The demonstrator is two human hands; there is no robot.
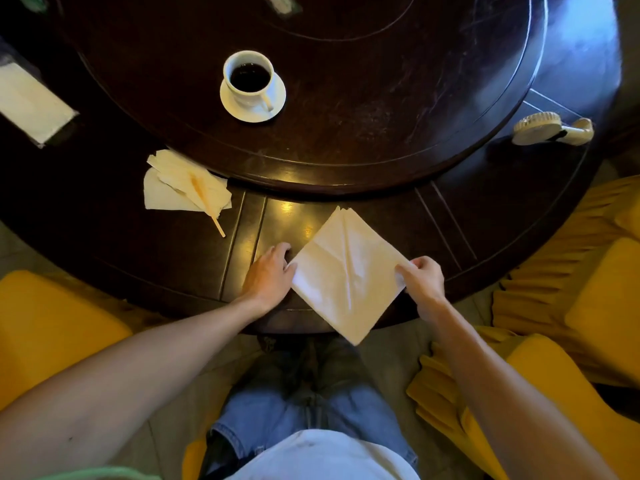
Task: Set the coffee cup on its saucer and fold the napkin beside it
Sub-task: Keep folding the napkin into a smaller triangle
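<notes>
My right hand (424, 284) pinches the right corner of the napkin (346, 271), thumb and fingers curled onto the paper. My left hand (268, 275) sits at the napkin's left corner, fingers loosely bent with the tips touching the napkin's edge and the table (194, 258); I see no real grip there. The napkin lies as a diamond on the table's near rim, one corner pointing away from me and the near corner hanging past the table edge above my knees. It shows a crease down its middle.

Well beyond the napkin, up on the raised round turntable (346, 109), the coffee cup (248, 77) stands upright on its saucer (254, 109), dark coffee inside, handle turned toward me. To the napkin's left, just below the turntable's rim, I see crumpled tissues (180, 185) with a wooden stirrer (207, 206) lying across them. Far right of the napkin, a small handheld fan (550, 128) rests on the table.
</notes>
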